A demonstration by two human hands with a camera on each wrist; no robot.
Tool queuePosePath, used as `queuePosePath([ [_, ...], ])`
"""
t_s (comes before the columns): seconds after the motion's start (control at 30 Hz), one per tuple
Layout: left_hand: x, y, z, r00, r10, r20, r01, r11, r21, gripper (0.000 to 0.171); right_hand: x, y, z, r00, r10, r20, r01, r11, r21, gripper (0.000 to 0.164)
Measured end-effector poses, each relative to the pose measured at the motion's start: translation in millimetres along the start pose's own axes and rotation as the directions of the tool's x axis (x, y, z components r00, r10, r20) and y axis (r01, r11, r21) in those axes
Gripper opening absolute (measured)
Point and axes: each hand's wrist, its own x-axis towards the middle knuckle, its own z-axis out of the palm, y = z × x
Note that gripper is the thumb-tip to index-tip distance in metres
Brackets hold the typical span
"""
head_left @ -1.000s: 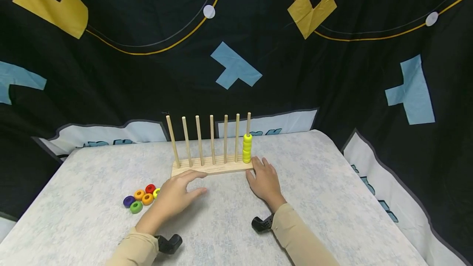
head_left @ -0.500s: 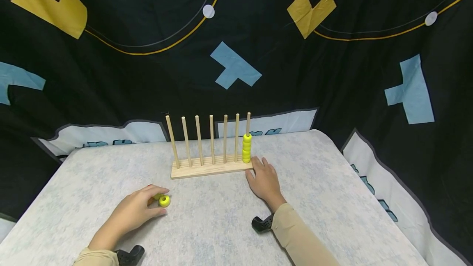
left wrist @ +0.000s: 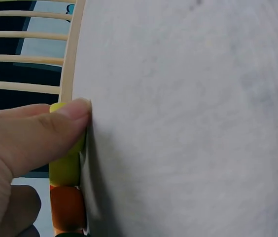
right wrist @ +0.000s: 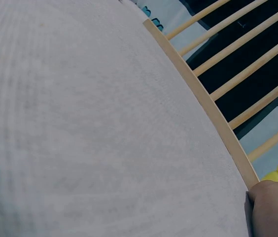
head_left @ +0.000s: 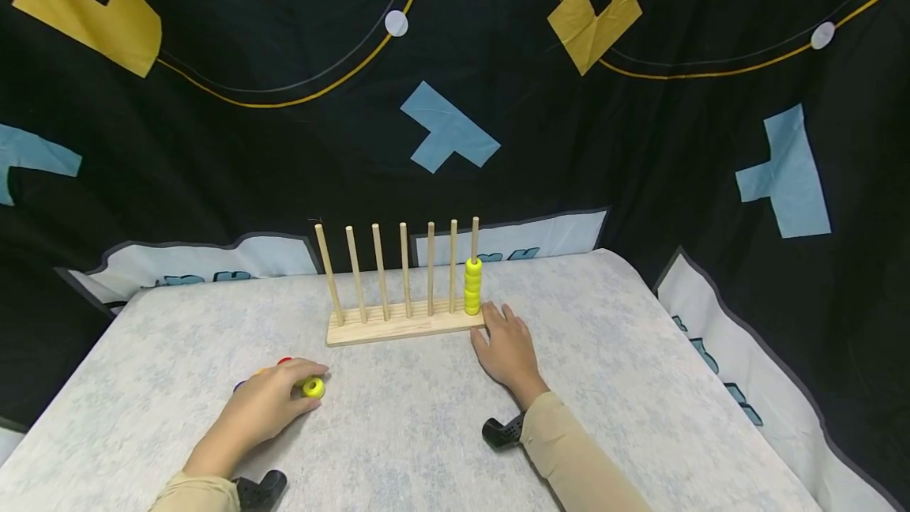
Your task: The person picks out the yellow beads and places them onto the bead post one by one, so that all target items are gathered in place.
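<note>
My left hand (head_left: 259, 409) is at the left of the table, thumb and index finger pinching a yellow bead (head_left: 313, 388). In the left wrist view the thumb covers most of that bead; a second yellow bead (left wrist: 65, 170) and an orange bead (left wrist: 68, 208) sit right beside it. Slivers of a red bead (head_left: 284, 359) and a purple bead (head_left: 239, 385) show past the hand, which hides the others. My right hand (head_left: 508, 350) rests with extended fingers against the right end of the wooden peg rack (head_left: 405, 327). Several yellow beads (head_left: 472, 288) are stacked on its rightmost peg.
The rack's other upright pegs (head_left: 406, 271) are bare. A pale mottled cloth (head_left: 398, 433) covers the table. Behind it hangs a black curtain (head_left: 284, 164) with blue and yellow shapes.
My left hand has moved left and down from in front of the rack to the loose beads, and its fingers have closed in on a yellow one. The right hand stays at the rack.
</note>
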Motion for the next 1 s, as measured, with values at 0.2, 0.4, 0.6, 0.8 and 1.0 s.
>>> queuePosePath([
  [0.2,1.2,0.2,-3.6,1.000,-0.015,0.027,0.016,1.000,-0.003,0.033,0.2,-1.8,-2.6,1.000,-0.004,-0.006,0.004,1.000,-0.001,0.061],
  [0.4,6.4,5.4,-1.1,1.000,0.017,0.014,-0.017,1.000,-0.002,0.030,-0.9,-2.5,-3.1,1.000,-0.002,0.003,0.002,1.000,-0.005,0.061],
  [0.6,18.7,26.1,-3.0,0.998,0.035,-0.055,-0.036,0.999,-0.016,0.032,-0.7,-1.8,-1.7,1.000,0.004,0.003,-0.004,1.000,-0.005,0.061],
  [0.8,39.4,52.4,-6.4,0.993,0.066,-0.097,-0.069,0.997,-0.024,0.037,-0.8,-0.6,-0.2,1.000,0.008,0.004,-0.008,1.000,-0.004,0.062],
  [1.0,66.3,79.7,-9.4,0.980,0.122,-0.158,-0.127,0.992,-0.020,0.038,-1.0,-0.4,0.6,1.000,0.008,0.000,-0.008,1.000,-0.005,0.061],
])
